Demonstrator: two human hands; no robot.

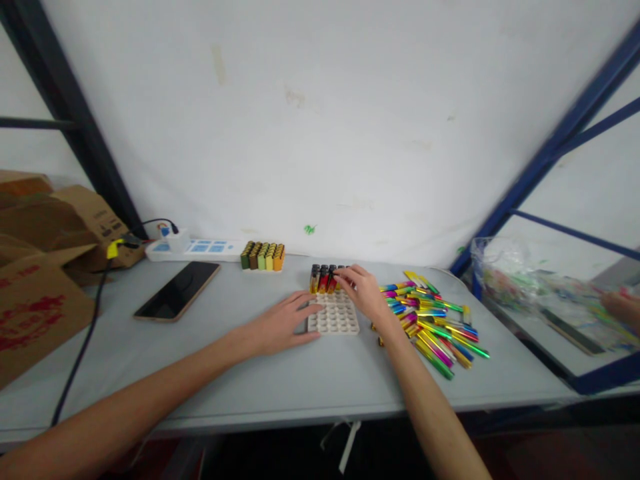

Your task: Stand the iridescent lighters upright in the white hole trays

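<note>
A white tray [334, 319] with rows of round holes lies on the table in front of me. Upright lighters with black tops and red, orange and yellow bodies [324, 279] fill its far rows; its nearer holes show bare. My left hand [285, 323] rests against the tray's left side, fingers spread, with fingertips touching the edge. Over the far right rows, my right hand [363, 291] has its thumb and fingertips closed at the top of a lighter, which the fingers partly hide. To the right lies a loose heap of shiny, multicoloured metallic tube-like pieces [430, 320].
A block of green, brown and yellow lighters [263, 256] stands by the wall, beside a white power strip [210, 249]. A phone [177, 291] lies at left, near cardboard boxes [45, 300] and a black cable [90, 333]. Beyond the blue frame [537, 157], another person's hand [623, 307] shows.
</note>
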